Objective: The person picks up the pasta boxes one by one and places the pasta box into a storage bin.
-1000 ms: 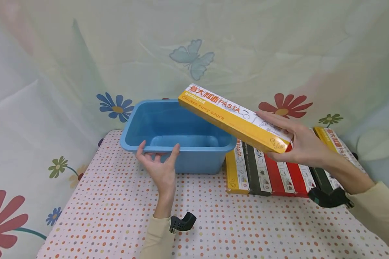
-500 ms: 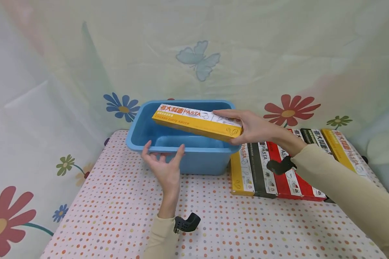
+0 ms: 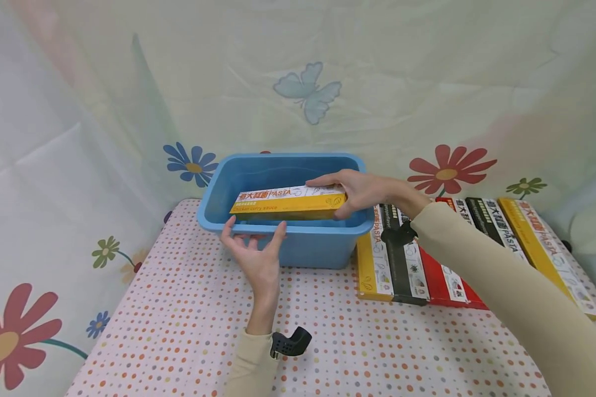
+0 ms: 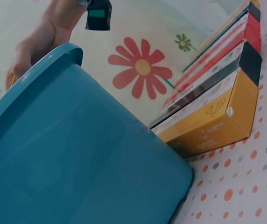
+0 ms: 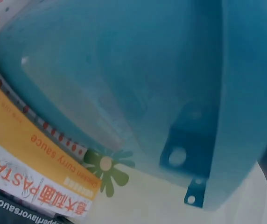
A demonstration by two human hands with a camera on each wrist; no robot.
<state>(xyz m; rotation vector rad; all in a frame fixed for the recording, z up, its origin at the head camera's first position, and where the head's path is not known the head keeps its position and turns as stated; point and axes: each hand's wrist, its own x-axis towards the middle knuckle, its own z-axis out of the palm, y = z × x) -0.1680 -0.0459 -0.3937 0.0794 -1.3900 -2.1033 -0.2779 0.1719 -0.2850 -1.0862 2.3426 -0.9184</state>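
My right hand [image 3: 360, 190] grips the right end of a yellow and white pasta box [image 3: 289, 203], labelled chicken curry sauce. The box lies lengthwise inside the mouth of a blue plastic bin [image 3: 313, 249], below its rim level at the front and slightly raised at the right. At the bin's near side, my left hand [image 3: 258, 264] holds the rim, with thumb and forefinger tips showing at the edge. The left wrist view has the bin's outer wall [image 4: 77, 149] filling much of it, and the right hand [image 4: 40, 42] beyond the rim. Only the bin's outside shows large in the right wrist view.
Right of the bin lies a row of several pasta boxes, including a yellow one [image 3: 374, 270], a black one [image 3: 402, 270] and a red one [image 3: 439, 273]. The right forearm passes over them. A dotted cloth [image 3: 179, 320] covers the table; a flowered curtain [image 3: 218, 94] hangs behind.
My right hand has carried the pasta box left and down from above the bin's right edge into its mouth, levelling it. The left hand stays at the rim.
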